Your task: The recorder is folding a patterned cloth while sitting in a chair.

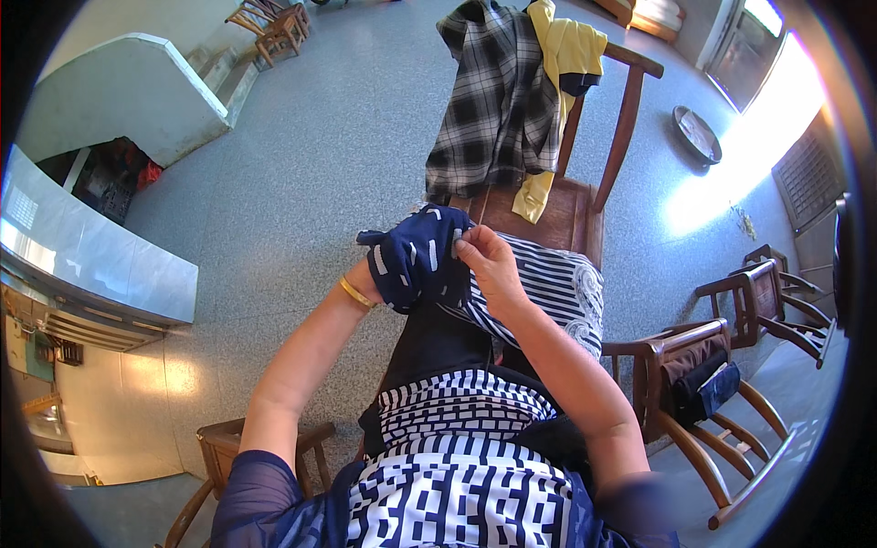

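Note:
A navy cloth garment (433,253) with white dashes is raised above my lap. My left hand (370,277) goes into it, a gold bangle (356,292) at the wrist; the cloth hides the fingers, so their grip does not show. Thumb and forefinger of my right hand (490,264) pinch the garment's right edge. Whether something small is also between those fingertips cannot be made out. Beneath the right hand, a navy-and-white striped cloth (548,274) with pale scroll patterns lies across my lap and the chair in front.
Before me stands a wooden chair (616,137), a black-and-white plaid shirt (490,103) and a yellow garment (569,48) over its back. More wooden chairs are at right (685,370) and lower left (223,445). A round shallow pan (697,137) sits on the speckled floor (308,151).

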Tool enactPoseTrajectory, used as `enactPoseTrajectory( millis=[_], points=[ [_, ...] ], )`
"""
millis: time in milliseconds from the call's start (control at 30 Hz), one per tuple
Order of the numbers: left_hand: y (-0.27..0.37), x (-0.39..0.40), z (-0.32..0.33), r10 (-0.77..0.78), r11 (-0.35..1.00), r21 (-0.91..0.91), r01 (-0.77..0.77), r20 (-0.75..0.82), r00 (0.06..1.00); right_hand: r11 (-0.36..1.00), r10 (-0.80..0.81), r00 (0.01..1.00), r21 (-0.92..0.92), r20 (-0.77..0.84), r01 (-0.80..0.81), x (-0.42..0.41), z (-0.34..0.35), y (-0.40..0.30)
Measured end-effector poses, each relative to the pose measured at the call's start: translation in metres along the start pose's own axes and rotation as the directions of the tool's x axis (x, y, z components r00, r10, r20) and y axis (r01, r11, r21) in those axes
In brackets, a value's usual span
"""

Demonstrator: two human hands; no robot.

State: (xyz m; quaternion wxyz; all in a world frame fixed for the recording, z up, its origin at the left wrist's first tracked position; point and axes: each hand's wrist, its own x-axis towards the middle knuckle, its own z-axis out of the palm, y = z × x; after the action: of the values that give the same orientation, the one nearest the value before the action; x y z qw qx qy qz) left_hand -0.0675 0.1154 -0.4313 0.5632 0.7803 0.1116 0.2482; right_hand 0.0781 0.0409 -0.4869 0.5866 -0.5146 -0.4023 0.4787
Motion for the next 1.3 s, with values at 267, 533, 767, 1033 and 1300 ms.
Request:
enactPoseTrajectory(
  millis=[267,533,767,1033,1300],
  points=[
    [-0.045,-0.028,-0.013,-0.466,0.347,-0.908,0.234,0.050,0.883,0.946,-0.034,0.998,0.321,-0.045,0.047,-0.012,0.006,-0.009],
    [-0.062,-0.031,-0.020,-0.494,0.406,-0.880,0.247,0.016,0.869,0.917,-0.037,0.998,0.396,-0.059,0.057,-0.013,0.004,-0.006],
    [-0.037,-0.025,-0.013,-0.493,0.471,-0.816,0.335,0.072,0.867,0.895,-0.031,0.999,0.445,-0.020,0.036,-0.014,0.008,-0.007],
    [-0.050,-0.038,-0.020,-0.501,0.463,-0.854,0.239,-0.029,0.865,0.908,-0.032,0.997,0.414,-0.073,0.059,-0.017,0.007,-0.007],
    [-0.029,-0.031,-0.017,-0.564,0.378,-0.844,0.380,0.116,0.818,0.896,-0.085,0.988,0.423,-0.129,0.133,-0.019,0.012,-0.012]
  ],
)
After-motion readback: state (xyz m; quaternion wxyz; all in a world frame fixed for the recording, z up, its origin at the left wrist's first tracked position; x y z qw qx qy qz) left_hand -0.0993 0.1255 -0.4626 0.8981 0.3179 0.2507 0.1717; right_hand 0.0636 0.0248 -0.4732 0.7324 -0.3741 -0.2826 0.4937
